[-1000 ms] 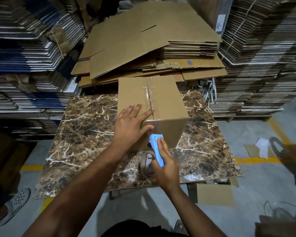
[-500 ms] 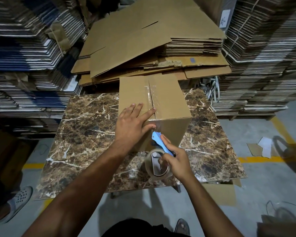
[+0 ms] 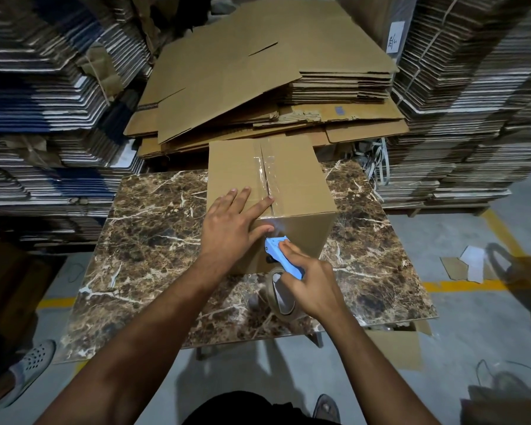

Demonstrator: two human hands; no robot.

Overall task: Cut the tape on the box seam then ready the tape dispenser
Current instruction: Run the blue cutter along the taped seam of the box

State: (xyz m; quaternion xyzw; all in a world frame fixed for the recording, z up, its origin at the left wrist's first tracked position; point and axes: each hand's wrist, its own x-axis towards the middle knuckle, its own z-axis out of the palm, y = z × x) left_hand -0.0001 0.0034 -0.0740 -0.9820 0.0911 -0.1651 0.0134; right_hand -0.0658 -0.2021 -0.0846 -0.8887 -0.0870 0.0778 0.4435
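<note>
A brown cardboard box (image 3: 295,176) stands on the marble table (image 3: 154,240), with clear tape along its top seam and down its near face. My left hand (image 3: 230,228) lies flat on the box's near top corner, fingers spread, index finger at the seam. My right hand (image 3: 311,289) grips a blue tape dispenser (image 3: 281,256). Its blue head touches the box's near face just below the top edge. The tape roll (image 3: 281,297) hangs under the hand, partly hidden by it.
Flattened cardboard sheets (image 3: 258,72) are piled behind the table. Tall stacks of bundled cardboard (image 3: 460,102) rise on the left and right. A sandalled foot (image 3: 28,366) stands at the lower left. Paper scraps (image 3: 472,265) lie on the floor near a yellow line.
My right hand has tilted the blue dispenser and shifted it slightly right along the box's near face. My left hand stays pressed on the box's top.
</note>
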